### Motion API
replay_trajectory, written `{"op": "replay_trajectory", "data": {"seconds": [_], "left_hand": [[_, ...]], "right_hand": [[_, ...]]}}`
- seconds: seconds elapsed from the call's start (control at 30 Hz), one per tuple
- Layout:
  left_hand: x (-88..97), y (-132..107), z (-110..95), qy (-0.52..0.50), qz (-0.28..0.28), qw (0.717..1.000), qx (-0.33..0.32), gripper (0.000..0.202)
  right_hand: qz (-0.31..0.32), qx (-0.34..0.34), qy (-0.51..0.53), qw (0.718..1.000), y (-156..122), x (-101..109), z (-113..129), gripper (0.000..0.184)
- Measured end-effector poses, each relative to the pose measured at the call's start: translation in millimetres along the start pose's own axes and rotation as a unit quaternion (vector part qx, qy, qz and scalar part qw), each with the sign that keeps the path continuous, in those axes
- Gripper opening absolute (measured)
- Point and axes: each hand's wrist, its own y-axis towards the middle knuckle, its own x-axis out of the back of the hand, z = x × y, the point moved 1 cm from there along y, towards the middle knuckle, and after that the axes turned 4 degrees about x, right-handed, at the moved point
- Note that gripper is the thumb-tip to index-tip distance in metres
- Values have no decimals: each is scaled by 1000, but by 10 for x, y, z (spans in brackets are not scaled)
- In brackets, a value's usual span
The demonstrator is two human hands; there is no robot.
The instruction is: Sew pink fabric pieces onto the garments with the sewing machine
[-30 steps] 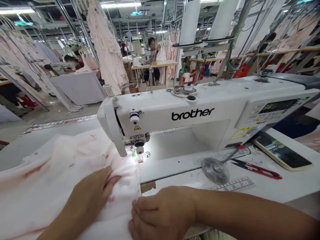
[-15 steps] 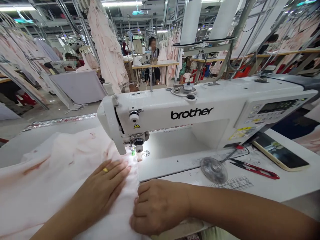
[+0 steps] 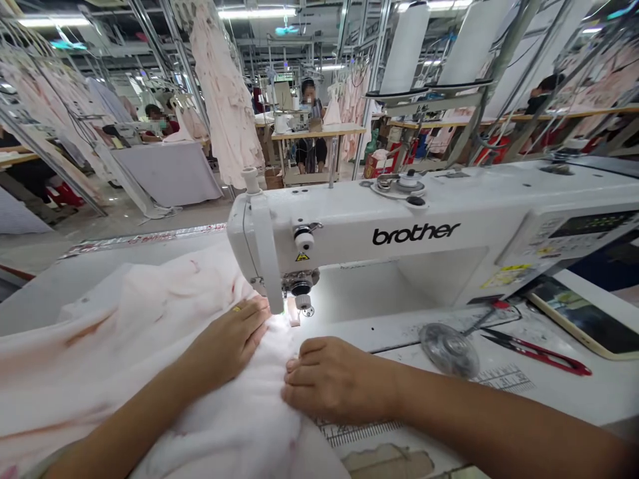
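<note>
Pale pink, sheer fabric (image 3: 164, 313) with reddish streaks spreads over the left of the table, its right edge running up to the needle area of a white sewing machine (image 3: 349, 206). My left hand (image 3: 227, 339), with a ring on one finger, lies flat on the cloth just left of the presser foot, fingers stretched toward it. Closer to me, my right hand (image 3: 334, 379) has its fingers curled closed on the fabric's right edge. The needle itself is too small to make out under the bright lamp.
Right of the machine bed lie a clear round disc (image 3: 449, 349), red-handled thread snips (image 3: 539, 349) and a phone (image 3: 584, 316). A ruler scale (image 3: 506, 379) marks the table. Thread cones (image 3: 407, 50) stand above. Behind, a person (image 3: 310, 126) sits at another table; garments (image 3: 224, 93) hang nearby.
The view has shifted, so the machine appears farther right. Both hands have moved forward with the fabric, nearer the presser foot. The cloth in front is more bunched.
</note>
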Motion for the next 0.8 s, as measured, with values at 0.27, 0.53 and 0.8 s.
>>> {"op": "replay_trajectory", "data": {"seconds": [0.27, 0.53, 0.8], "left_hand": [[37, 173, 169, -7, 20, 999, 25, 30], [213, -70, -204, 99, -18, 976, 191, 29], [156, -398, -247, 73, 92, 943, 310, 41]], "right_hand": [[-16, -47, -18, 999, -35, -54, -72, 20], [-56, -50, -53, 996, -38, -48, -68, 17], [-161, -33, -88, 983, -51, 24, -56, 22]]}}
